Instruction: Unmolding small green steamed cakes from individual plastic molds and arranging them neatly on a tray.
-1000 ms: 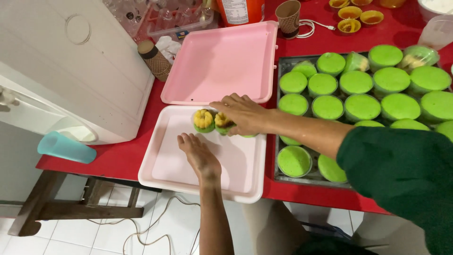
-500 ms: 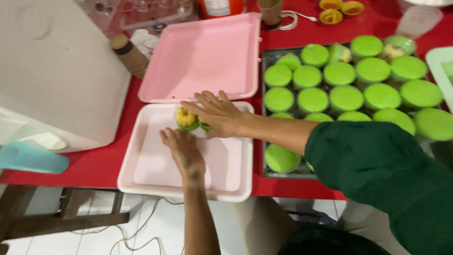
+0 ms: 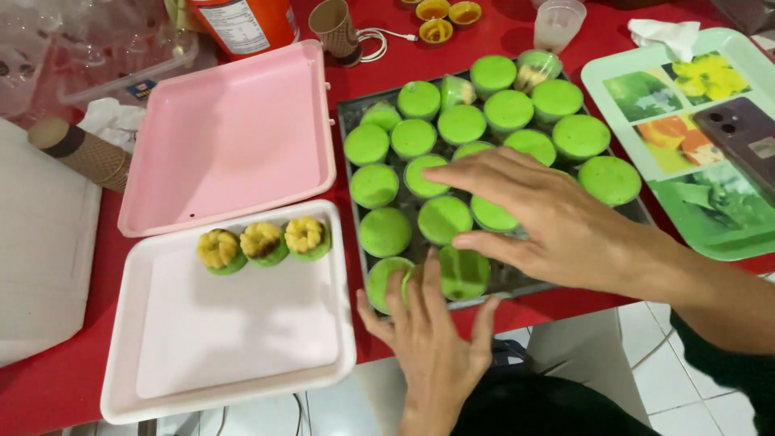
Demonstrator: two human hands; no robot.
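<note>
A dark metal tray on the red table holds several round green cakes in cups. My left hand rests at the tray's near edge, fingers spread over two green cakes, touching them. My right hand hovers flat over the middle of the tray, fingers apart, holding nothing. To the left lies an open pink box; three green cakes with yellow-brown tops stand in a row along its far edge. Its lid is folded back.
A green flowered tray with a dark phone lies at the right. Behind stand a brown paper cup, a clear plastic cup, an orange container and small yellow cups. A white appliance fills the left.
My right hand left the cakes in the pink box and moved right over the metal tray. My left hand moved from the box to the tray's near edge. The view shifted right.
</note>
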